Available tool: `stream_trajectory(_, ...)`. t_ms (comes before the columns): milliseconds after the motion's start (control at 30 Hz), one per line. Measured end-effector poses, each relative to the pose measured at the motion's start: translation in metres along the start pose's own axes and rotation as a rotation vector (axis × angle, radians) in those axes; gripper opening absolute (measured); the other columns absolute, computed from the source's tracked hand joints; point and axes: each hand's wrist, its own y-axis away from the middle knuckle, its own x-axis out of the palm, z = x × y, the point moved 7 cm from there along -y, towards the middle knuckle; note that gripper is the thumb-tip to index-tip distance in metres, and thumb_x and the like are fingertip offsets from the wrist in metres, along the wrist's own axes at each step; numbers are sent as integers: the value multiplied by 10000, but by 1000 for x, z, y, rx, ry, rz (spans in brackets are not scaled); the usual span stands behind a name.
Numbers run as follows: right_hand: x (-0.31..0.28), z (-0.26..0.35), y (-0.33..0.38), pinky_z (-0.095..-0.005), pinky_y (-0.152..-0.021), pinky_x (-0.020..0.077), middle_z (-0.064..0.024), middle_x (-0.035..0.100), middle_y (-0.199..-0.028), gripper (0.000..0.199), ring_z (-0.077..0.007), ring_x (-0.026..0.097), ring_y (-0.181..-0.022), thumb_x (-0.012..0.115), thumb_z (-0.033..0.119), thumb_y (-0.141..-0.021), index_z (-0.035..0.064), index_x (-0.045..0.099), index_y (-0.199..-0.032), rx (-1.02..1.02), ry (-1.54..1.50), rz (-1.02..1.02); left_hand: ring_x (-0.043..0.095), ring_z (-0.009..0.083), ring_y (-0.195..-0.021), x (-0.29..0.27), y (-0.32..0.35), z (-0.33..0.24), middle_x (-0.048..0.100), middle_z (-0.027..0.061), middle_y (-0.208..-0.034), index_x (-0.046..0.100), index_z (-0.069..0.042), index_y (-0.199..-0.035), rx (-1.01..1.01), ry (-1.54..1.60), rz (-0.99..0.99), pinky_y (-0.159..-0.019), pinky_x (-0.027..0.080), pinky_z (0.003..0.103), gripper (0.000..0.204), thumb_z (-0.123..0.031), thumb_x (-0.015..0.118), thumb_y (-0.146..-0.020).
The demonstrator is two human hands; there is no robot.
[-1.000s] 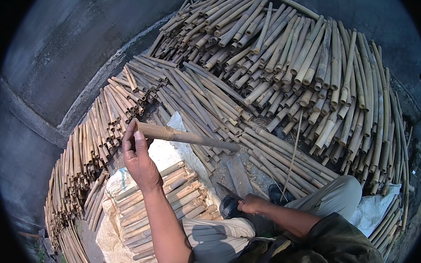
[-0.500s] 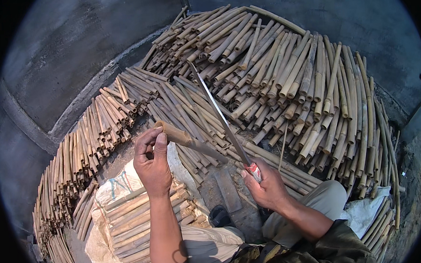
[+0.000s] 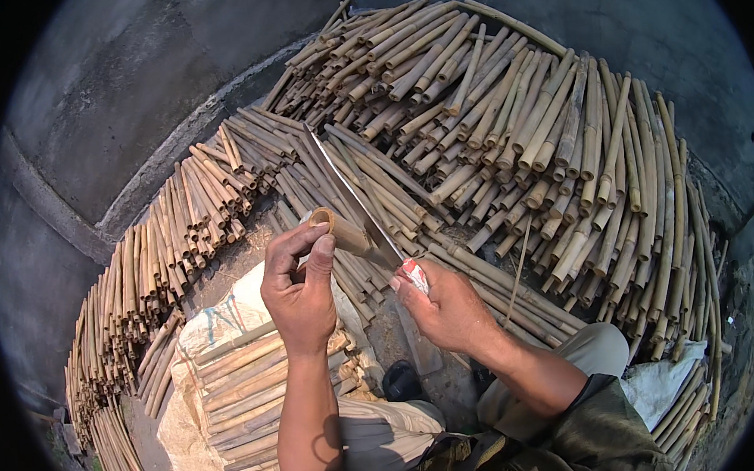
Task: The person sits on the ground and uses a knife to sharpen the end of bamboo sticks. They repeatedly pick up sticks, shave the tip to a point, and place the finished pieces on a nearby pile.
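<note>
My left hand (image 3: 300, 279) grips a short bamboo pole (image 3: 353, 235) near its hollow cut end, thumb and fingers pinching the rim. The pole slants away from me to the right, and its farther part is hidden behind my right hand. My right hand (image 3: 446, 305) is closed around the red and white handle of a long, straight-bladed knife (image 3: 359, 204). Its blade points up and to the left, crossing over the pole; whether the edge touches the bamboo I cannot tell.
Cut bamboo poles (image 3: 552, 130) are heaped high at the back and right, with another row (image 3: 150, 258) along the left wall. Beside my left forearm, several poles (image 3: 249, 399) lie on a pale woven sack (image 3: 185, 420). A grey wall (image 3: 169, 84) closes off the back.
The knife and my right hand have moved left, bringing the blade across the pole near my left hand. My left hand and the pole have shifted slightly right.
</note>
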Motion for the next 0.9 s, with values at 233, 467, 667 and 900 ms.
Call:
stream_trajectory(233, -15, 29, 6, -455, -682, 530, -227, 656, -830, 210, -433, 668, -730, 642, 179, -995, -13, 607, -1073, -271, -22, -207, 651, 132, -1013, -1, 1, 0, 666, 74, -1116, 741, -39, -1076, -44, -4, -29, -827, 552, 257, 171, -150, 761, -948)
stream_trajectory(467, -6, -14, 7, -440, -681, 531, -231, 660, -856, 223, -410, 684, -739, 642, 181, -995, -12, 601, -1100, 10, 36, -38, 658, 120, -997, 5, 2, -5, 671, 76, -1143, 731, -46, -1088, 16, 86, 40, -788, 564, 249, 162, -140, 749, -957)
stream_trajectory(667, -9, 0, 5, -441, -677, 536, -252, 672, -849, 259, -427, 695, -776, 644, 203, -997, -33, 602, -1097, -148, 5, -173, 654, 125, -1014, 5, 2, -3, 670, 87, -1152, 711, -45, -1076, 22, 14, -3, -834, 546, 248, 149, -138, 740, -964)
stream_trajectory(900, -8, -20, 13, -441, -670, 537, -253, 682, -869, 296, -404, 712, -781, 639, 225, -1006, -57, 602, -1090, -17, -80, -73, 651, 144, -1038, 5, 2, 0, 673, 120, -1201, 693, -33, -1095, 3, 82, 37, -894, 531, 283, 146, -121, 715, -981)
